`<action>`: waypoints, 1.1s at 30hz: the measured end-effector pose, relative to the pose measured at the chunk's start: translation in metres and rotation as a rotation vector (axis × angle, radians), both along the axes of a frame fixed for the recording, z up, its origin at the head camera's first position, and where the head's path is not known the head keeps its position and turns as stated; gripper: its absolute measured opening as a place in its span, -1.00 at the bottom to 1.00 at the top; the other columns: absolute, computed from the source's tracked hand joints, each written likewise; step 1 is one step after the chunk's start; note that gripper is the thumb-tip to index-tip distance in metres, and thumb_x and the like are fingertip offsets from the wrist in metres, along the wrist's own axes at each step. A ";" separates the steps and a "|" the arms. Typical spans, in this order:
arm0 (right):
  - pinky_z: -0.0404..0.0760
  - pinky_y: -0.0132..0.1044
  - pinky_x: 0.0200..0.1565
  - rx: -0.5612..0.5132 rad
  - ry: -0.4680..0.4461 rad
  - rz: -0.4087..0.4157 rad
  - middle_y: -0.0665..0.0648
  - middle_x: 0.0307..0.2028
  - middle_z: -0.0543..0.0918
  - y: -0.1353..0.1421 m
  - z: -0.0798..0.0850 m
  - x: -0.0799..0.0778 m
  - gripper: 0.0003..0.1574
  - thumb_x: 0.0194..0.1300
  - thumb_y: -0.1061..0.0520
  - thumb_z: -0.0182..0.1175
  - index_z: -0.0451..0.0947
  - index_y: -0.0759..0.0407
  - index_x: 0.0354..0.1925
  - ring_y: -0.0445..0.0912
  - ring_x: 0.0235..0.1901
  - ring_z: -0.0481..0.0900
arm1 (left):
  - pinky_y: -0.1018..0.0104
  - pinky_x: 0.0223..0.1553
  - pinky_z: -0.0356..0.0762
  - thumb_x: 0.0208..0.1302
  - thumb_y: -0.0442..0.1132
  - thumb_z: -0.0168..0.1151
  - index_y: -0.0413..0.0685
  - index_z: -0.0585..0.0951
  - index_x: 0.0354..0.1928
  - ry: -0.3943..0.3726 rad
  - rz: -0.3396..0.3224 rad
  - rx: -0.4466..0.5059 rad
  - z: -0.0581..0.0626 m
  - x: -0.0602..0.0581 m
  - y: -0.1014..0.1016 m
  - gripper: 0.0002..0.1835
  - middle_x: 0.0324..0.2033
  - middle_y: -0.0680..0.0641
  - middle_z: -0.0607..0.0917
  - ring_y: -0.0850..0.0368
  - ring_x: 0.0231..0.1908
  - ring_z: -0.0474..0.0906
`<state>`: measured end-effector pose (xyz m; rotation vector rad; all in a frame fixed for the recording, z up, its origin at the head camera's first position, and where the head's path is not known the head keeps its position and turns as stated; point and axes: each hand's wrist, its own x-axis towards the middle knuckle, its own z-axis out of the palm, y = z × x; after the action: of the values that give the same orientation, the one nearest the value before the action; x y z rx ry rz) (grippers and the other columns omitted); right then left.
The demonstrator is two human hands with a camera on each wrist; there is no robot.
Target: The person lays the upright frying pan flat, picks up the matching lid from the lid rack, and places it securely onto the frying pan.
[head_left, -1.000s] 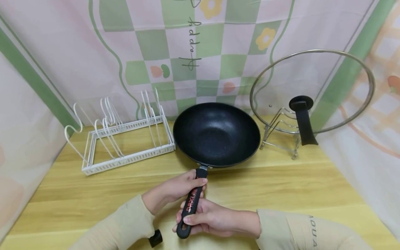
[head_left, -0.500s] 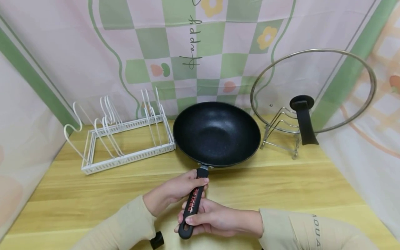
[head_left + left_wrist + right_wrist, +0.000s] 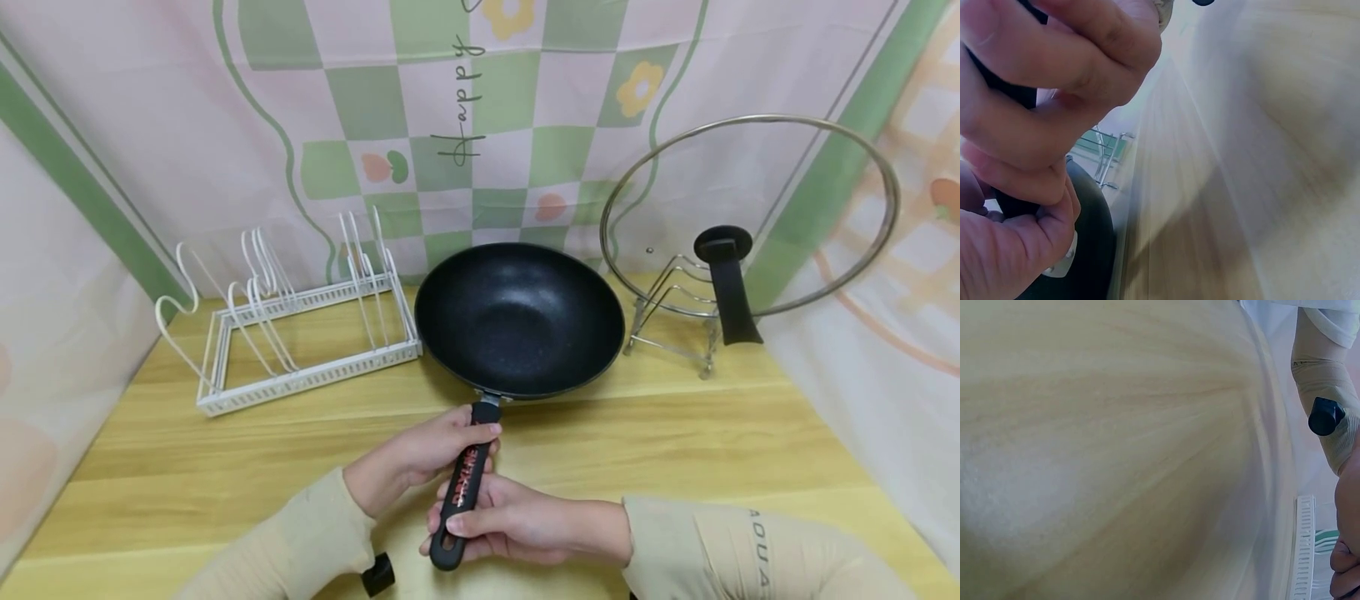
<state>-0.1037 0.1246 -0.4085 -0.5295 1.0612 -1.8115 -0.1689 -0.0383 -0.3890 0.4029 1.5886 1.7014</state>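
Little has moved over the last second: the end of the handle (image 3: 467,479) and my right hand (image 3: 525,521) sit slightly further right in the head view, while the black pan (image 3: 520,321) keeps almost the same spot at the centre of the frame. My left hand (image 3: 435,450) grips the handle just below the pan, thumb laid across the top, and my right hand grips it near its looped end at lower centre, so both are clamped on the one handle, close together. The pan's hollow faces up towards me; whether its base touches the wooden table (image 3: 645,442) I can't really tell, since the wrist views show little of it. The white rack (image 3: 307,382) stands at left of the frame, just beside the pan's rim. On the right, the glass lid (image 3: 723,242) leans upright in a small wire stand (image 3: 670,347), its black handle towards me. A printed cloth (image 3: 502,92) hangs behind.
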 end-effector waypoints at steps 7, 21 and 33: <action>0.60 -0.16 0.16 0.049 -0.030 -0.032 0.08 0.04 0.66 0.006 0.006 0.002 -0.73 0.55 0.26 0.06 0.27 0.22 0.12 -0.06 0.08 0.65 | 0.36 -0.23 0.54 0.58 -0.27 -0.04 -0.26 0.42 -0.09 -0.065 -0.018 0.014 0.000 -0.002 0.000 -0.85 -0.38 -0.05 0.59 0.17 -0.38 0.58; 0.62 -0.13 0.13 0.161 0.022 0.046 0.10 -0.07 0.70 0.017 0.012 -0.006 -0.65 0.54 0.19 0.13 0.39 0.40 0.14 -0.09 -0.02 0.69 | 0.40 -0.20 0.54 0.56 -0.33 -0.02 -0.24 0.38 -0.04 -0.109 -0.026 0.067 0.000 -0.002 0.000 -0.90 -0.33 -0.03 0.56 0.17 -0.34 0.58; 0.57 0.08 0.19 0.234 0.255 0.170 0.64 0.08 0.55 0.039 0.013 -0.018 -0.50 0.59 0.19 0.04 0.33 0.62 0.24 0.22 0.12 0.62 | 0.32 -0.06 0.62 0.56 -0.33 -0.03 -0.41 0.34 0.17 -0.094 -0.094 0.083 -0.005 -0.005 -0.017 -0.70 -0.13 -0.09 0.63 0.10 -0.18 0.66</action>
<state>-0.1214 0.1631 -0.3953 -0.6980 1.3383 -1.4744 -0.1736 -0.0557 -0.3940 0.4260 1.4130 1.6932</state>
